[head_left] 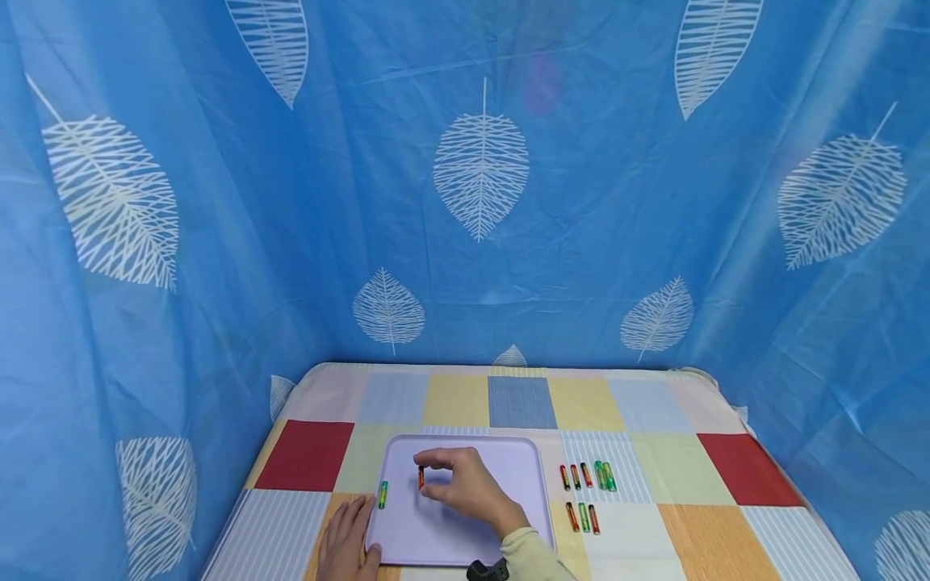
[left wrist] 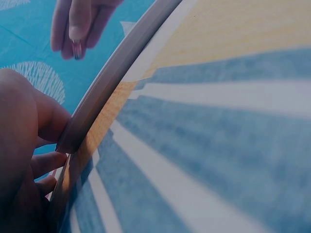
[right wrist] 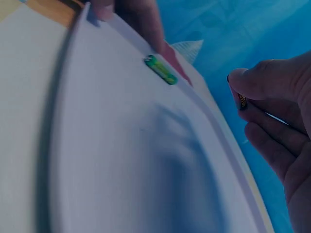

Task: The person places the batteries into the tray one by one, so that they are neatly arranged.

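Observation:
Between thumb and fingertips, my right hand (head_left: 468,488) pinches a red-and-black battery (head_left: 421,478) above the lilac tray (head_left: 501,460). The same battery (right wrist: 241,101) shows in the right wrist view, partly covered by the thumb. A green battery (head_left: 383,495) lies near the tray's left rim. My left hand (head_left: 347,539) rests at the left front corner of the tray, fingers extended along its side and thumb at the rim. In the left wrist view, the left hand (left wrist: 29,121) touches the tray rim (left wrist: 112,77).
To the right of the tray, several red and green batteries (head_left: 586,476) lie in a back row. A shorter front row (head_left: 584,517) has 3 batteries. A patchwork cloth (head_left: 697,476) covers the table, and blue leaf-print curtains (head_left: 581,242) surround it.

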Available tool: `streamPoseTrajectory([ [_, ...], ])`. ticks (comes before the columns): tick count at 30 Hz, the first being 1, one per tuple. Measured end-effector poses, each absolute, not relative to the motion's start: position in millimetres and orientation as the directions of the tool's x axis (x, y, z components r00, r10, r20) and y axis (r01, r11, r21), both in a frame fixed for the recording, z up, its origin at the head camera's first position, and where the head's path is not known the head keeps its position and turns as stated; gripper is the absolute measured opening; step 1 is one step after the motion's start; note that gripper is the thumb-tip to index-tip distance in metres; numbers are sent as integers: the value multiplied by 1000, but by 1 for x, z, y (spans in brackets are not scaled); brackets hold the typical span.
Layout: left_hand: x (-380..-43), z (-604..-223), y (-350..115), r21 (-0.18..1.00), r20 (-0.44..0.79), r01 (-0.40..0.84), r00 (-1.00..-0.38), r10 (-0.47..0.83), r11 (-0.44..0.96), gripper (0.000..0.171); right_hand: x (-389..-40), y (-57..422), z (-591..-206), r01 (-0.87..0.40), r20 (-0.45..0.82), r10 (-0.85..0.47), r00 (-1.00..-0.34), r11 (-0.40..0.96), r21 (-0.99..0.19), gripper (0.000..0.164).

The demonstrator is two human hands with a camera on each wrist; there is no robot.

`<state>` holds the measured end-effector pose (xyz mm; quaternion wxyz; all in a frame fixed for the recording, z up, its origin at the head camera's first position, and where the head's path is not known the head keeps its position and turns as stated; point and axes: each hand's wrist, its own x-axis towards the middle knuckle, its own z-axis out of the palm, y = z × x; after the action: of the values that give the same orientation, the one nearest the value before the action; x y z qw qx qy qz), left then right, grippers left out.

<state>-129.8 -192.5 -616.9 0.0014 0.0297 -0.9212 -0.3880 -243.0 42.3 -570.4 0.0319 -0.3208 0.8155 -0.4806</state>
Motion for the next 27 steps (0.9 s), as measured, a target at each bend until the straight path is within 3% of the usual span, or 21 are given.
streamPoseTrajectory([
  [14,-130,-617,-193,724,-28,-56,-998,-52,687,68,-234,9,-586,-523,278,-558,-782,344,-780,42],
  [27,-129,-619,-194,703,38,-6,-998,-45,711,66,-231,-13,-598,-616,338,-564,-753,425,-663,40],
])
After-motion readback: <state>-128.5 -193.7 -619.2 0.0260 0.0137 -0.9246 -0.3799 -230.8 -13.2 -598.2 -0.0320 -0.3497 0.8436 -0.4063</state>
